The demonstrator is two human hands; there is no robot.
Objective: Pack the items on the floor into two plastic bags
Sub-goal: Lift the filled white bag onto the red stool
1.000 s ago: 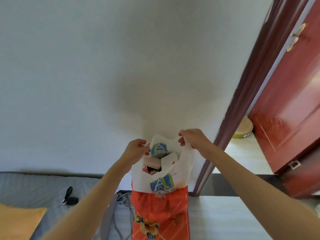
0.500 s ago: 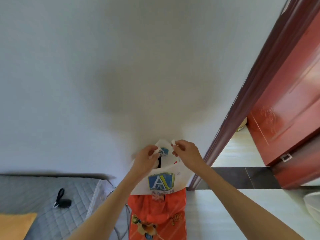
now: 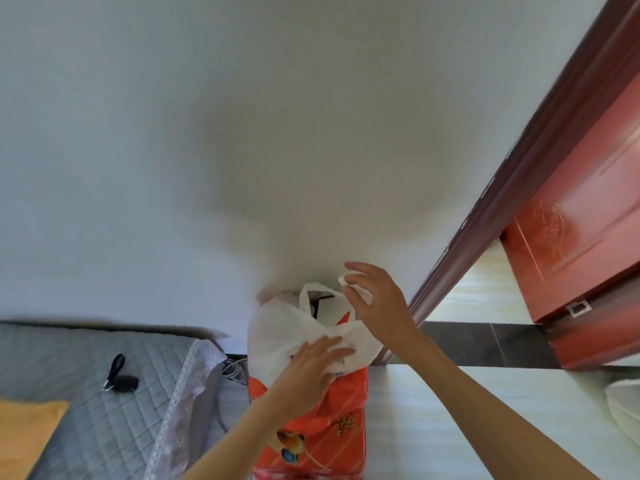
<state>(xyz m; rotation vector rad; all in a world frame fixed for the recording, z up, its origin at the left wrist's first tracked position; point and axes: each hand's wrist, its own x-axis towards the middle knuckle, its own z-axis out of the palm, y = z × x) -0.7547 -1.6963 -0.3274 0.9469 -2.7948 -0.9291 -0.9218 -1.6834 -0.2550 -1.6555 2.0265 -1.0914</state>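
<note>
White bag (image 3: pixel 298 337), standing on the orange bag (image 3: pixel 311 427) by the wall, is no longer being held open by both handles: left hand (image 3: pixel 308 368) is being pressed flat-fingered on its front, right hand (image 3: pixel 377 306) is pinching one handle (image 3: pixel 356 292), so packing looks near closure.

Single head-worn wide-angle view, facing forward and down, close over white bag (image 3: pixel 277 337), wall behind
</note>
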